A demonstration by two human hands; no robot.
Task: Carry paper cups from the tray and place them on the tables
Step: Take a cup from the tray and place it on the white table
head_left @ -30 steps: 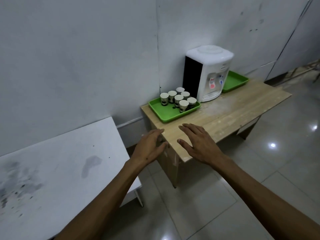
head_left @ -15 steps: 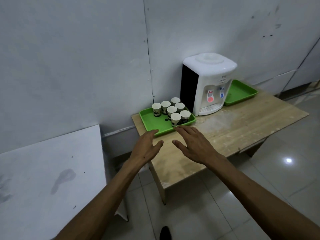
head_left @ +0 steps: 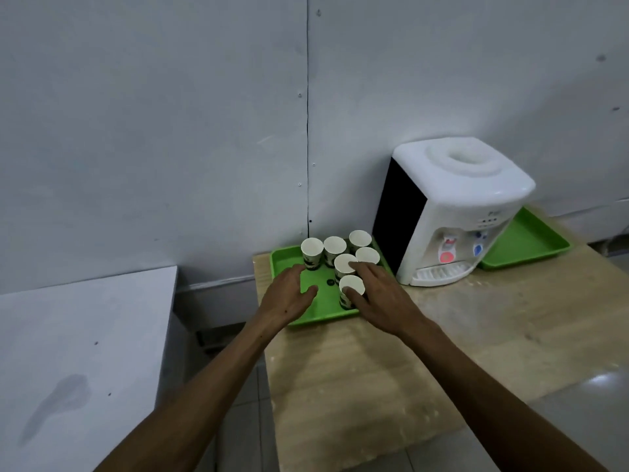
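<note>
Both forearms reach forward over the wooden table (head_left: pixel 391 386). Left hand (head_left: pixel 287 296) hovers above the near-left part of the green tray (head_left: pixel 284 264), fingers spread, holding nothing. Right hand (head_left: pixel 381 298): fingers loosely open around the nearest paper cup (head_left: pixel 350 290), thumb at its side (contact likely; a closed grip not evident). Five more cups (head_left: pixel 335 248) stand upright behind it on the tray. Beyond: white water dispenser (head_left: pixel 452 216), second green tray (head_left: pixel 531 245), grey wall. White table (head_left: pixel 78 352) at left.
</note>
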